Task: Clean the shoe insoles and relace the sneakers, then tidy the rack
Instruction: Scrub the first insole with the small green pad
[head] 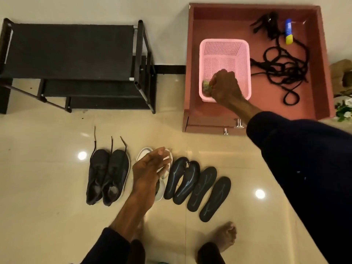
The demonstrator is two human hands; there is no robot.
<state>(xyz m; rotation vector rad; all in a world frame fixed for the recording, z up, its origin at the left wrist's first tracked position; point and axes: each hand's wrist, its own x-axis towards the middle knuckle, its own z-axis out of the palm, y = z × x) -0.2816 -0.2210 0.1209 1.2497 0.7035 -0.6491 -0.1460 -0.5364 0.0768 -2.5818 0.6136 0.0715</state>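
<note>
Several dark insoles (198, 183) lie in a row on the tiled floor. Left of them stand a white pair of sneakers (144, 154) and a black pair (108, 176) with loose laces. My left hand (150, 168) hovers over the white sneakers, fingers relaxed, holding nothing. My right hand (225, 86) reaches into a pink basket (224, 52) and grips a greenish cloth or scrubber (206, 86). The basket sits in a reddish open drawer (322, 54), beside a tangle of black laces (282, 67) and a blue-yellow tube (288, 34).
A black multi-tier shoe rack (76, 54) stands against the wall at the upper left. The drawer front has metal knobs (239, 123). My bare feet (226, 235) are at the bottom. White flowers (344, 109) lie at the right edge.
</note>
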